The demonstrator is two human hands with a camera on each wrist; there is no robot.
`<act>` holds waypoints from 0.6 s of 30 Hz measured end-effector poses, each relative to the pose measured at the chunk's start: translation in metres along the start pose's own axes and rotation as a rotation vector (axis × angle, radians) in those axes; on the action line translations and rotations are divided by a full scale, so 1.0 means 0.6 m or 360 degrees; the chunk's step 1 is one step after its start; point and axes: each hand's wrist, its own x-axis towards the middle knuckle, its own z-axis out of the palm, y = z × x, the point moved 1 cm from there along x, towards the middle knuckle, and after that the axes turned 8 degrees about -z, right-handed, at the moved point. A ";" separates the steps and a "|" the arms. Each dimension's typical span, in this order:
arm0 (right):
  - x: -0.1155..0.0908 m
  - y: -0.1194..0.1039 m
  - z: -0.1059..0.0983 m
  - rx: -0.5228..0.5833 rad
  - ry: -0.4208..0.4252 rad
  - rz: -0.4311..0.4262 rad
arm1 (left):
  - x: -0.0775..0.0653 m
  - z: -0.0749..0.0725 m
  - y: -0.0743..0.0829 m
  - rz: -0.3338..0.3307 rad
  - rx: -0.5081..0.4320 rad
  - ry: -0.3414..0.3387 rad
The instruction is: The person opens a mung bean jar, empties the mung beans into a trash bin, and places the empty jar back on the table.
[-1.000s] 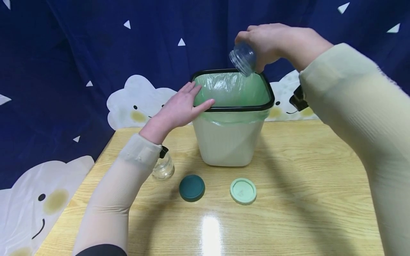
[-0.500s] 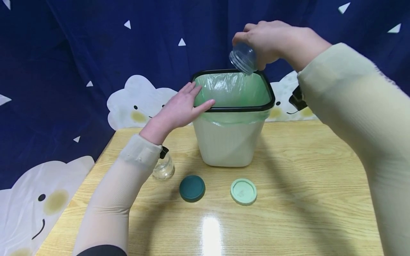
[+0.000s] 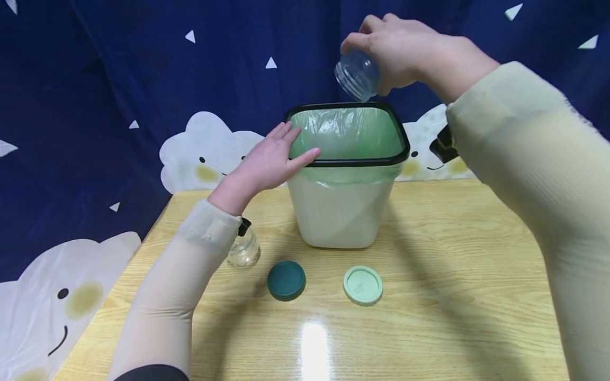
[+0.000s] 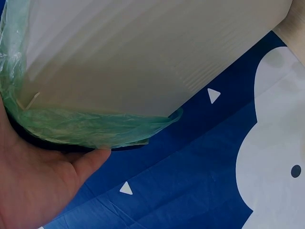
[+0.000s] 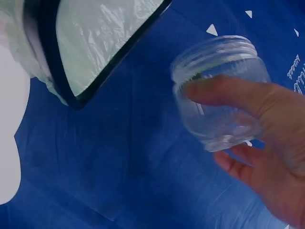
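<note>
My right hand (image 3: 400, 50) grips a clear glass jar (image 3: 356, 76) above the bin's far right part, mouth tipped down to the left. In the right wrist view the thumb presses the side of the jar (image 5: 228, 114), and a small dark green bit shows inside near the thumb tip. My left hand (image 3: 267, 161) rests on the left of the bin's black rim (image 3: 355, 162), fingers extended and thumb spread. A green plastic bag (image 3: 352, 135) lines the cream bin (image 3: 338, 211) and folds over its edge. The left wrist view shows a fingertip at the rim, beside the bag (image 4: 95, 126).
A second clear glass jar (image 3: 244, 251) stands on the wooden table (image 3: 467, 254), partly behind my left wrist. In front of the bin lie a dark teal lid (image 3: 286, 280) and a mint green lid (image 3: 362, 285). A blue curtain (image 3: 143, 79) hangs behind.
My right hand has risen slightly with the jar, lifting its mouth further above the bin's rim and a little leftward. The left hand, bin and lids have stayed in place.
</note>
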 end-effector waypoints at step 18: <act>0.006 -0.007 0.007 -0.0015 -0.0106 -0.0046 | 0.002 0.001 -0.003 -0.0016 -0.0003 0.0007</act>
